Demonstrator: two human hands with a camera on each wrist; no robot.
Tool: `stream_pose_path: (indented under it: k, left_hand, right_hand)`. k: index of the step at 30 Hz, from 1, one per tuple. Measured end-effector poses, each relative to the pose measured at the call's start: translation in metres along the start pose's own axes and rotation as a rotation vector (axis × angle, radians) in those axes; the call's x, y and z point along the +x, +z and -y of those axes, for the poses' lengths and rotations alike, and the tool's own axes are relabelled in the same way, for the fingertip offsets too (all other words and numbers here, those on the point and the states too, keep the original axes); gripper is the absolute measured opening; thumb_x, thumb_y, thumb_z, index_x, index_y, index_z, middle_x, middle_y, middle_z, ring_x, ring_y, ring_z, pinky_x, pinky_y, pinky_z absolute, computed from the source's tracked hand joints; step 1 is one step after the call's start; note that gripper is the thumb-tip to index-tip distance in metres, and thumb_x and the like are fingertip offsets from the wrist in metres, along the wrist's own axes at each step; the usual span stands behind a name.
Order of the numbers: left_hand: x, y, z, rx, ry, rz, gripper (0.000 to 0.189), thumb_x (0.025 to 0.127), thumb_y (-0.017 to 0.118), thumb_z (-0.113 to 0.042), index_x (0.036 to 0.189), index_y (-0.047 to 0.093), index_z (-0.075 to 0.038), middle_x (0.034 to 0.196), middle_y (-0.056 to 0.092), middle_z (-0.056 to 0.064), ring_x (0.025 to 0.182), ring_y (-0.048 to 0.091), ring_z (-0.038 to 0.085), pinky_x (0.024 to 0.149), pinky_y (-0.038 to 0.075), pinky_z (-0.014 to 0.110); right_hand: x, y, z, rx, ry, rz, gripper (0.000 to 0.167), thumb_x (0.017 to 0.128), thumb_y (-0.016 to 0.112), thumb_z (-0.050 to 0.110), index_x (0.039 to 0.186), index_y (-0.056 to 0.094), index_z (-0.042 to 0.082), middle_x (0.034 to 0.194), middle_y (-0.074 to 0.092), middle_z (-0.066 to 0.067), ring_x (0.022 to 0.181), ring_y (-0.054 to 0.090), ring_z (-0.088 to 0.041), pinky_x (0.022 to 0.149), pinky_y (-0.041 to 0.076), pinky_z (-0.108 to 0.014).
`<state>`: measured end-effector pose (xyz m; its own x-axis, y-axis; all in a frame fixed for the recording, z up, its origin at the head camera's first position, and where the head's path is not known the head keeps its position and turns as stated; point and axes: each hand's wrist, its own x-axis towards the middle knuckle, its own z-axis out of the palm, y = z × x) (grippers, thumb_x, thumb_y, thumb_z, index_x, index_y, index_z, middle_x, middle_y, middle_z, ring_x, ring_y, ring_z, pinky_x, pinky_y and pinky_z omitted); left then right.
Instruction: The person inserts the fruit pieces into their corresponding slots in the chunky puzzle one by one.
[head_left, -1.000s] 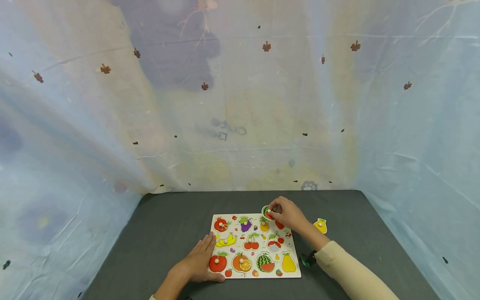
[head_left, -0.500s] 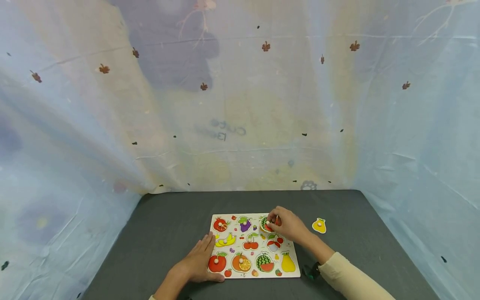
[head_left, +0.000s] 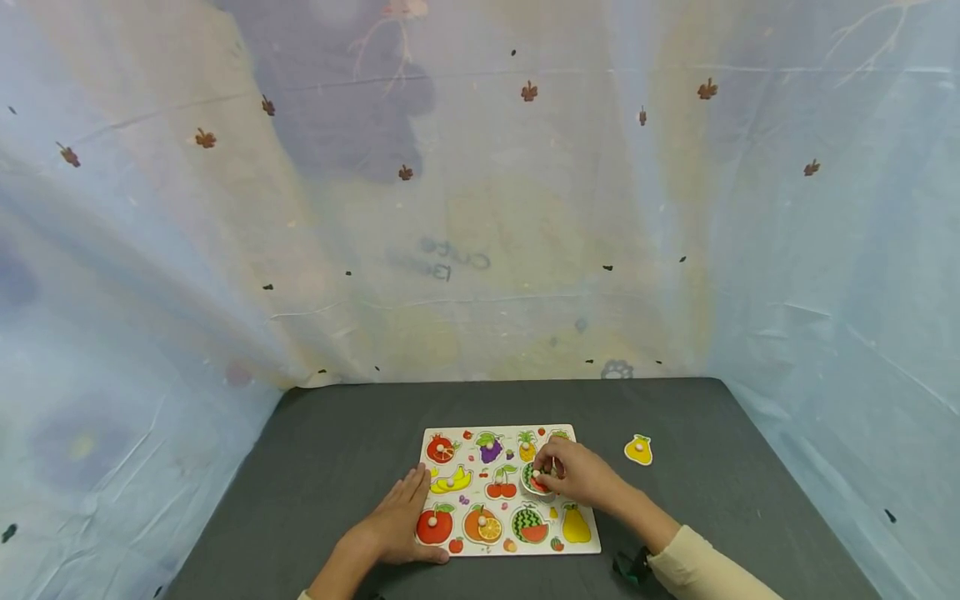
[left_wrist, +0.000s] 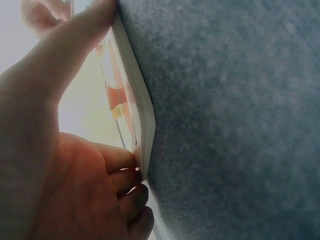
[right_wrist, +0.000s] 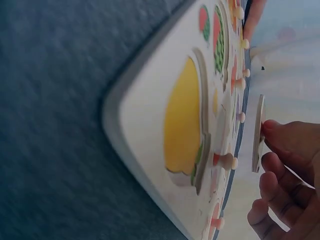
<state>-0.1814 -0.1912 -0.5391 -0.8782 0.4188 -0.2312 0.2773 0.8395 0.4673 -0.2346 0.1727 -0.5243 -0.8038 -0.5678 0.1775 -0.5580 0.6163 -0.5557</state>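
Note:
My right hand (head_left: pixel 588 478) pinches a watermelon puzzle piece (head_left: pixel 529 482) by its knob, over the right part of a white fruit peg puzzle board (head_left: pixel 587 548). In the right wrist view, the piece (right_wrist: pixel 258 135) stands clear above the board's face. A watermelon recess (head_left: pixel 531 526) and a pear recess (head_left: pixel 577 525) show at the board's near right, both without knobs. My left hand (head_left: pixel 397 518) rests along the board's left edge, its fingers extended and thumb at the near corner. Other fruit pieces with knobs, such as the orange (head_left: pixel 482 525), sit in the board.
A loose yellow pear piece (head_left: pixel 638 451) lies right of the board on the dark grey table (head_left: pixel 345 433). A patterned cloth (head_left: pixel 480 208) hangs behind the table and along both sides. A dark strap (head_left: pixel 632 565) is at the right wrist.
My right hand has brought the watermelon piece from the board's far edge toward me, over the middle row at right. The left hand has stayed on the left edge.

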Motion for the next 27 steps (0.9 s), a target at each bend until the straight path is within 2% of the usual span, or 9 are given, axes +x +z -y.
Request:
stream_pose_path:
  k: [6, 16, 27]
  left_hand:
    - [0.000, 0.000, -0.001, 0.002, -0.001, 0.004, 0.134, 0.077, 0.093, -0.059, 0.166, 0.021, 0.009, 0.176, 0.016, 0.026, 0.163, 0.019, 0.043, 0.131, 0.018, 0.061]
    - [-0.001, -0.002, -0.001, -0.003, -0.001, 0.005, 0.133, 0.077, 0.093, -0.058, 0.166, 0.021, 0.009, 0.176, 0.016, 0.026, 0.163, 0.018, 0.044, 0.131, 0.018, 0.061]
    - [-0.001, 0.000, -0.001, 0.004, 0.011, 0.000, 0.131, 0.077, 0.093, -0.058, 0.165, 0.024, 0.011, 0.174, 0.021, 0.027, 0.162, 0.019, 0.045, 0.130, 0.019, 0.063]
  right_hand:
    - [-0.006, 0.005, 0.002, 0.027, -0.015, 0.047, 0.008, 0.100, 0.079, 0.020, 0.103, 0.073, 0.017, 0.087, 0.059, 0.011, 0.072, 0.051, -0.001, 0.063, 0.048, -0.022]
    - [-0.011, 0.013, 0.007, 0.054, -0.054, 0.106, 0.010, 0.099, 0.081, 0.021, 0.101, 0.071, 0.019, 0.087, 0.061, 0.014, 0.074, 0.053, 0.001, 0.067, 0.051, -0.021]
    - [-0.014, 0.020, 0.013, 0.058, -0.059, 0.186, 0.011, 0.099, 0.081, 0.021, 0.099, 0.070, 0.023, 0.085, 0.059, 0.015, 0.074, 0.053, 0.002, 0.068, 0.049, -0.018]
